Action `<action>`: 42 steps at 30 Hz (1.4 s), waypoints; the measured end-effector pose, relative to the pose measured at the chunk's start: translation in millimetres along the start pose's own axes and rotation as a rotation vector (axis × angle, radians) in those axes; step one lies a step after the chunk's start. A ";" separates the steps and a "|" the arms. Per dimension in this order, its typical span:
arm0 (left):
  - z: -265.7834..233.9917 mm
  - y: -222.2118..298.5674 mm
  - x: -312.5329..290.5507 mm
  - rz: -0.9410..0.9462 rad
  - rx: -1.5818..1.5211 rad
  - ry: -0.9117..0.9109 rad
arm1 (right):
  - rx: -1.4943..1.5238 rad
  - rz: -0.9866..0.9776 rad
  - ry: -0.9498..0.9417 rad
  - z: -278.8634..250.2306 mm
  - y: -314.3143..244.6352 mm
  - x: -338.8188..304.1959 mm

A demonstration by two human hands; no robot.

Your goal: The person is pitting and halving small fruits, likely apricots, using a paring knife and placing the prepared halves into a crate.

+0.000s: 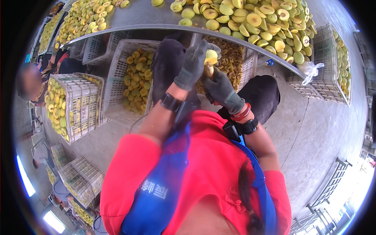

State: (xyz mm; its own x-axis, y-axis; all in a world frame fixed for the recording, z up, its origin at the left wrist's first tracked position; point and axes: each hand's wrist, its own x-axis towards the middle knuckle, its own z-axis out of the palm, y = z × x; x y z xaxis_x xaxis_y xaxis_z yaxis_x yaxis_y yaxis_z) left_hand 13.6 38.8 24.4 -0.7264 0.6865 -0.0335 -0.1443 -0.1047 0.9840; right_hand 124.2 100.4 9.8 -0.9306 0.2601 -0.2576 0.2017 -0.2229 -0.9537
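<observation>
My left hand (pixel 191 64), in a dark grey work glove, has its fingers closed round a piece of yellow-green stone fruit (pixel 211 57), held just below the table edge. From beneath, my right hand (pixel 224 91), gloved the same way, grips a short tool (pixel 209 71) with a tan, wood- or brass-coloured shaft. The tool's upper end meets the underside of the fruit; its tip is hidden there. Below my hands, a crate of brown pits or scraps (pixel 231 62) sits between my knees. To its left stands a pale plastic crate (pixel 117 66) holding yellow fruit halves.
Heaps of halved fruit (pixel 250 19) lie on the metal table (pixel 147 13) ahead. A plastic bag (pixel 312 72) hangs at its right corner. More full crates stand at left (pixel 84 107) and right (pixel 323 51). Another person (pixel 31 82) sits at the far left.
</observation>
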 end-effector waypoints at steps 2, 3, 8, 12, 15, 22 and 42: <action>1.6 4.3 -0.4 0.024 -0.016 -0.008 | -0.073 0.038 0.016 -0.5 -5.2 -0.3; 3.6 8.8 0.7 0.018 -0.002 -0.021 | -0.144 0.075 0.034 0.3 -8.5 -0.9; 6.8 -0.5 5.5 0.341 0.218 0.012 | -0.052 0.064 0.125 5.4 -13.1 -2.4; 9.1 2.6 4.3 0.349 0.098 0.073 | -0.041 0.098 0.106 4.1 -15.0 -5.6; 4.1 3.8 10.5 0.370 0.030 0.011 | 0.049 0.073 0.009 0.7 -25.5 -10.2; -2.0 7.5 11.2 0.415 0.061 -0.033 | -0.183 -0.023 0.018 3.3 -30.4 -12.7; -13.6 1.7 22.9 0.524 0.022 -0.350 | -0.281 0.043 -0.153 -5.9 -30.0 -7.2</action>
State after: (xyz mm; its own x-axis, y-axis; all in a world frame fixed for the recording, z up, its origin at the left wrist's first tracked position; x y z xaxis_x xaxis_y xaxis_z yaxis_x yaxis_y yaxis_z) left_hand -12.5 44.5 23.0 -0.4335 0.7430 0.5100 0.1882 -0.4788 0.8575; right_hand 126.7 110.8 39.3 -0.9502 0.1068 -0.2928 0.2986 0.0430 -0.9534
